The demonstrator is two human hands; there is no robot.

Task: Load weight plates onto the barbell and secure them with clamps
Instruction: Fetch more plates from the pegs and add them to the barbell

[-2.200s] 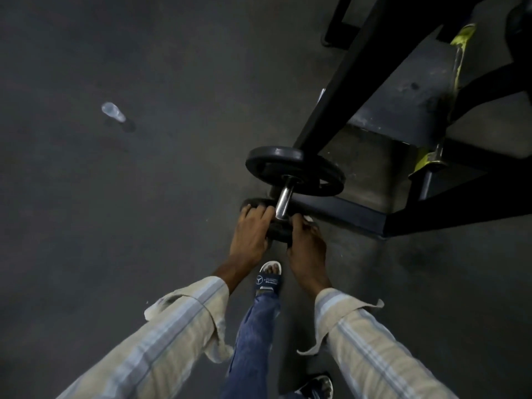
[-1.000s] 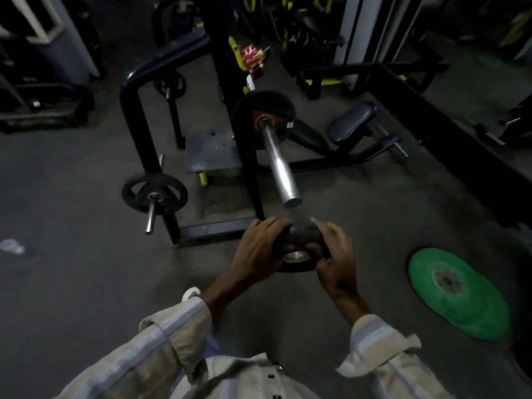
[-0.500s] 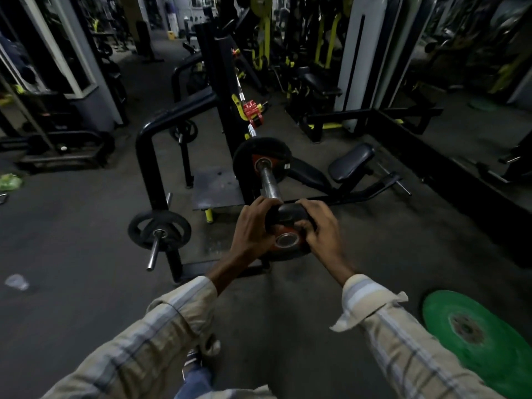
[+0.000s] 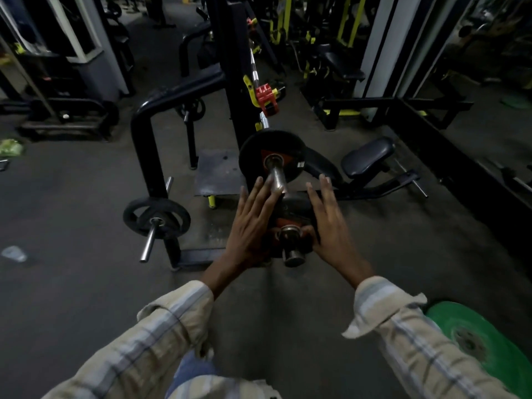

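The barbell sleeve (image 4: 277, 180) points toward me from the rack, with a large black plate (image 4: 257, 156) on it further in. A small black plate (image 4: 293, 207) with a red centre sits on the sleeve near its outer end. My left hand (image 4: 250, 223) and my right hand (image 4: 331, 226) press flat against the small plate's two sides, fingers stretched out and apart, thumbs on its near face. A red clamp (image 4: 266, 99) sits on the bar beyond the rack upright.
A green plate (image 4: 475, 347) lies on the floor at lower right. A black plate (image 4: 157, 218) hangs on a storage peg of the rack at left. A padded bench seat (image 4: 368, 156) stands to the right, with gym machines behind it.
I lifted the small plate from the floor by the rack, brought it to the sleeve and slid it on. My fingers, curled around it before, are now stretched out.
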